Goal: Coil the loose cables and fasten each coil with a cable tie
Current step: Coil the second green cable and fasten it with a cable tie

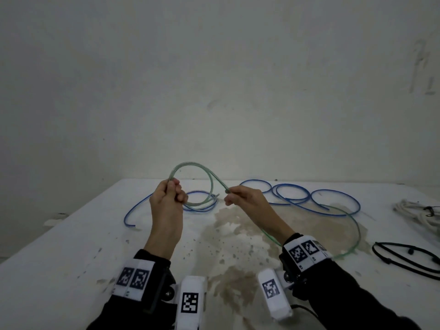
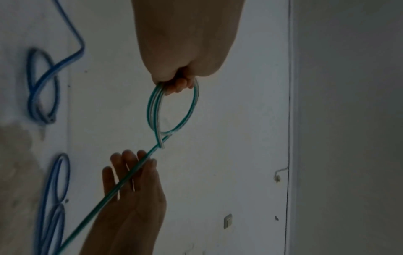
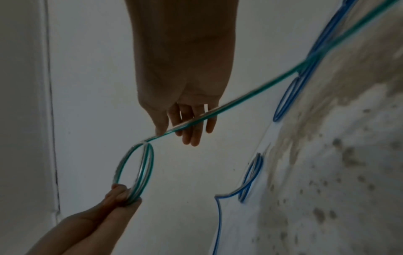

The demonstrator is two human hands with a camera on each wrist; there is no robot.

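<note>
A green-striped clear cable (image 1: 193, 163) is lifted above the white table (image 1: 71, 246). My left hand (image 1: 176, 191) grips a small coil of it, about two turns; the coil (image 2: 172, 110) hangs from the curled fingers, and the same coil (image 3: 135, 172) shows in the right wrist view. My right hand (image 1: 228, 195) pinches the free length just right of the coil, between thumb (image 3: 161, 127) and fingers. The rest of the green cable trails past my right wrist down to the table. A blue cable (image 1: 292, 184) lies in loose loops behind both hands.
Black cable ties (image 1: 410, 251) lie at the right edge of the table. A bundle of white cord (image 1: 412, 210) sits further back on the right. A brown stain (image 1: 238, 234) spreads over the table's middle. A bare wall stands close behind.
</note>
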